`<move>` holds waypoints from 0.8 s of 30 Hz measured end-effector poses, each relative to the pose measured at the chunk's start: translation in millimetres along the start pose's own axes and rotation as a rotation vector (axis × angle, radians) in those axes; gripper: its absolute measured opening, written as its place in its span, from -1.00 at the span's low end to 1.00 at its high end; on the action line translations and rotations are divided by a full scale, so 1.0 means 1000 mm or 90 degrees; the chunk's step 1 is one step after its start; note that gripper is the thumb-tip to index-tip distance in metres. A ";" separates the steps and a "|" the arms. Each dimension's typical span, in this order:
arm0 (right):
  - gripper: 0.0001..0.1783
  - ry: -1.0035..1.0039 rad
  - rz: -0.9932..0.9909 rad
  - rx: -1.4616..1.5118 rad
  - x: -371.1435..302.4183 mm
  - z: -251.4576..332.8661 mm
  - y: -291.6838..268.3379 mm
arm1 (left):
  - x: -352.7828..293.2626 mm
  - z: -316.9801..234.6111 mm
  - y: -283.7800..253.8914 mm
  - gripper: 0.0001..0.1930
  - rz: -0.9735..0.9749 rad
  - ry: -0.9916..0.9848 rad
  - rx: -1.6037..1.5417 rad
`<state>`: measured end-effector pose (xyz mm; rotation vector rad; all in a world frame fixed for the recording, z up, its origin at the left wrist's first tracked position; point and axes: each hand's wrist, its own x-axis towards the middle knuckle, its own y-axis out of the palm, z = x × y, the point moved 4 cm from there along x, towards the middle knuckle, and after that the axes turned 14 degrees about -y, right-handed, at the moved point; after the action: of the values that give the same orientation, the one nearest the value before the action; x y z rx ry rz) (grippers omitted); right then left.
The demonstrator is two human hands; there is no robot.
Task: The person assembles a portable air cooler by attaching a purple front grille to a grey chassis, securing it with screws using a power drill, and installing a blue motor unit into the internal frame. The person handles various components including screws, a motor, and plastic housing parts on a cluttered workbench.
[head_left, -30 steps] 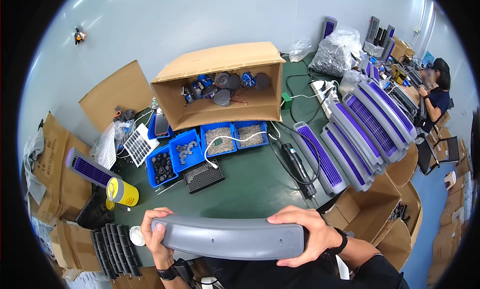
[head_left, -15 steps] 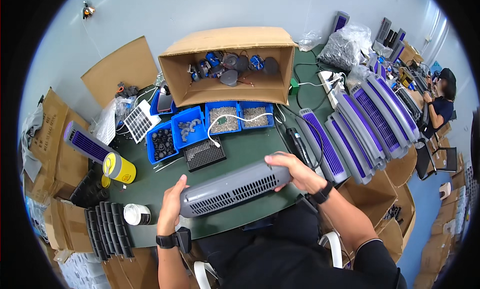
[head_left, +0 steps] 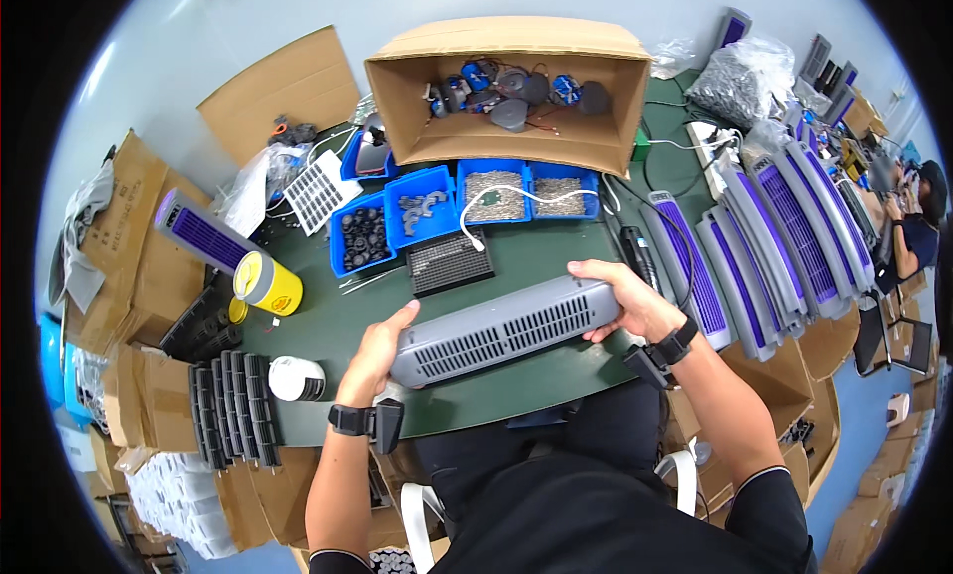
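Between my two hands I hold a long grey plastic housing (head_left: 467, 326) crosswise over the near edge of the green table (head_left: 556, 261). Two rows of black vent slots show on its near side. My left hand (head_left: 372, 356) grips the left end, thumb along the top. At the right end, my right hand (head_left: 640, 306) has its thumb over the top edge and its fingers curled beneath. Just beyond the housing lies a black grid tray (head_left: 452, 266); a white cable (head_left: 464, 216) drapes across the blue bins (head_left: 405, 238) of small parts.
An open carton (head_left: 506, 157) with motors and wired parts stands at the back. Several grey-and-purple slotted units (head_left: 695, 276) lie at right, near a dark cordless-looking tool (head_left: 640, 256). A yellow can (head_left: 268, 283), a white tub (head_left: 296, 378) and black ribbed strips (head_left: 233, 405) are at left.
The whole view has shifted, so the scene sits further right and higher. Both hands keep hold of the housing, which has rolled slightly and shows more of its slotted side.
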<state>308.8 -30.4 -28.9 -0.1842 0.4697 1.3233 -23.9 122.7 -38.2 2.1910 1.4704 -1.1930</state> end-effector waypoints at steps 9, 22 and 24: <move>-0.38 -0.342 -0.125 -0.270 0.017 -0.006 -0.009 | -0.001 0.004 0.002 -0.42 -0.172 0.203 0.156; -0.29 -0.383 -0.234 -0.379 0.021 -0.024 -0.019 | 0.002 0.005 0.008 -0.59 -0.271 0.424 0.326; -0.23 -0.299 -0.202 -0.297 0.025 -0.017 -0.016 | 0.001 -0.002 0.003 -0.58 -0.230 0.341 0.330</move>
<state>324.7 -19.4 -57.2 -0.3088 -0.2645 1.0976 -20.3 123.6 -38.3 2.8442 2.0169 -1.2635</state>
